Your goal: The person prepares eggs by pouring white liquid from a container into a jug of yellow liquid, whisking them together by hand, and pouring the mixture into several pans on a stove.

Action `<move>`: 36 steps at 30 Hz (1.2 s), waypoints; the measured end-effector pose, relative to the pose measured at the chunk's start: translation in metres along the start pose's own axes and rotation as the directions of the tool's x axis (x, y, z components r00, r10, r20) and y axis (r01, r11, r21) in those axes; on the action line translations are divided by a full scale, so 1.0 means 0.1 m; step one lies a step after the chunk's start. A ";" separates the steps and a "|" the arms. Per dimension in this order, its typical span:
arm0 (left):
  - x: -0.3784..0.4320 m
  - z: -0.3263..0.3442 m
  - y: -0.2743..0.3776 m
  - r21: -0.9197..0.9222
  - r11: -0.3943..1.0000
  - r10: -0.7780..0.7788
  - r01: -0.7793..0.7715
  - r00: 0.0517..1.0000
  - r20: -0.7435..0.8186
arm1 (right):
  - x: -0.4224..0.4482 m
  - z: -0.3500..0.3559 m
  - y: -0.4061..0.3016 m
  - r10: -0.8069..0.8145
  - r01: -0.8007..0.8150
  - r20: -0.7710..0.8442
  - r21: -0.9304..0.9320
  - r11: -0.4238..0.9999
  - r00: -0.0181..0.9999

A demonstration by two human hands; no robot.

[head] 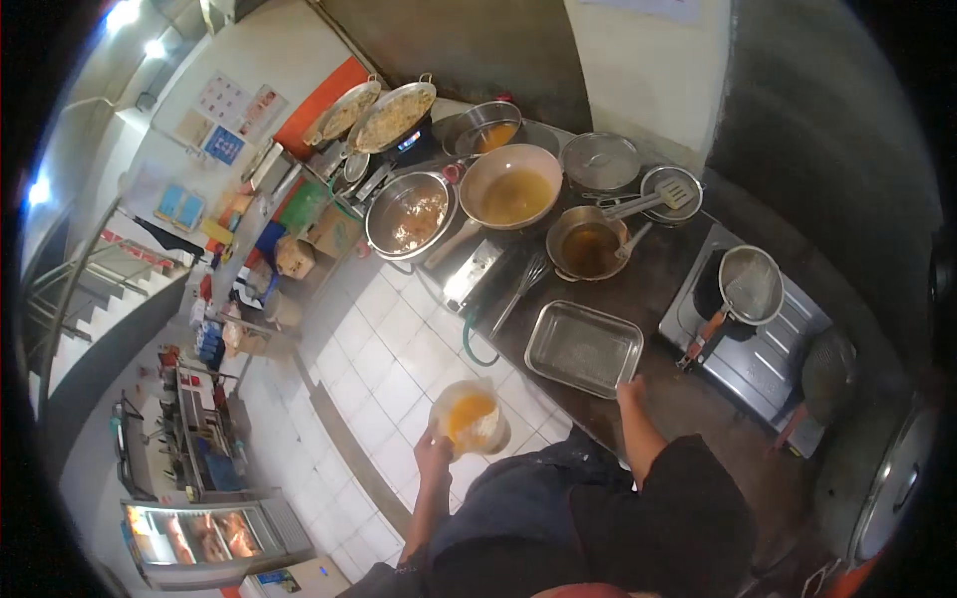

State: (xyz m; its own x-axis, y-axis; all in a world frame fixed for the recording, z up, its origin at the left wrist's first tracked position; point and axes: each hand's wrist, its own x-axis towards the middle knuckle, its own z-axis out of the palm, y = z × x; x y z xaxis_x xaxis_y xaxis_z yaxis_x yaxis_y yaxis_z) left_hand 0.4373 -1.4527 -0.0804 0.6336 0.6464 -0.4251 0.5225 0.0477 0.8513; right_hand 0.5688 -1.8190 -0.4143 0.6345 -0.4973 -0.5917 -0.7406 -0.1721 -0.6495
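My left hand (pixel 434 451) holds a translucent plastic container (pixel 499 433) by its side, away from the counter and over the tiled floor. Yellow-orange liquid and a paler patch show inside it. At the near corner of a rectangular metal tray (pixel 583 350), my right hand (pixel 632 390) grips the rim. The tray is on the dark counter (pixel 508 333), and nothing shows in it but its bare bottom. Left of the tray lies a wire whisk (pixel 525 288). Beyond it stands a pot with brown liquid (pixel 591 247), a ladle resting in it.
A pale frying pan (pixel 516 190) with yellowish liquid sits on a burner beside a steel basin (pixel 411 213). To the right, a strainer with a wooden handle (pixel 750 284) rests on a gas stove (pixel 755 347). A slotted spatula (pixel 669 194) lies across a small pot. A green hose (pixel 469 340) hangs off the counter edge.
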 end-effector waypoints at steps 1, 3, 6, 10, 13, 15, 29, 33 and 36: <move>0.08 0.11 0.08 -0.014 1.000 -0.002 0.003 1.000 0.017 | 0.02 -0.07 0.03 -0.025 0.024 -0.014 -0.030 0.999 1.000; 0.38 0.46 0.25 -0.029 1.000 0.002 0.000 0.999 0.051 | 0.13 -0.43 0.29 -0.054 0.049 -0.106 -0.049 0.998 0.993; 0.69 0.66 0.33 -0.035 0.999 -0.031 0.034 0.997 0.066 | -0.27 -0.87 0.18 0.087 -0.138 -0.166 -0.323 0.936 0.982; 1.31 1.02 0.36 -0.069 0.998 0.020 0.001 0.954 0.299 | -0.59 -1.07 -0.10 -0.198 -0.145 -0.549 -0.519 0.843 0.812; 1.57 1.25 0.60 -0.024 0.996 -0.067 0.085 0.906 0.417 | -0.50 -0.81 -0.40 -0.388 0.199 -0.554 -0.371 0.907 0.737; 1.75 1.28 0.64 -0.061 0.998 0.000 0.029 0.903 0.430 | -0.26 -0.31 -0.72 -0.350 0.370 -0.325 -0.001 0.929 0.879; 3.14 -0.07 1.22 0.228 0.967 -0.009 -0.109 0.887 0.462 | -0.48 2.79 -2.51 -0.479 0.674 0.492 -0.378 0.635 0.727; 3.38 0.05 1.26 0.176 0.967 0.063 -0.183 0.845 0.531 | -0.56 2.54 -2.18 -0.445 0.534 0.301 -0.383 0.754 0.844; 3.51 0.21 1.27 0.143 0.966 0.095 -0.215 0.810 0.579 | -0.77 2.20 -2.01 -0.495 0.545 0.312 -0.096 0.833 0.811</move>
State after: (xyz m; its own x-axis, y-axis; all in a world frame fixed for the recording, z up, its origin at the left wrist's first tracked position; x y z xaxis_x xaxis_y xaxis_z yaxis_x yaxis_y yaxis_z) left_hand 0.7374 -1.2360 -0.1281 0.8928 0.0876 -0.4418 0.4502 -0.2017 0.8699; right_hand 0.7174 -1.5591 -0.3430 0.9502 -0.0529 -0.3070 -0.2918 -0.4963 -0.8177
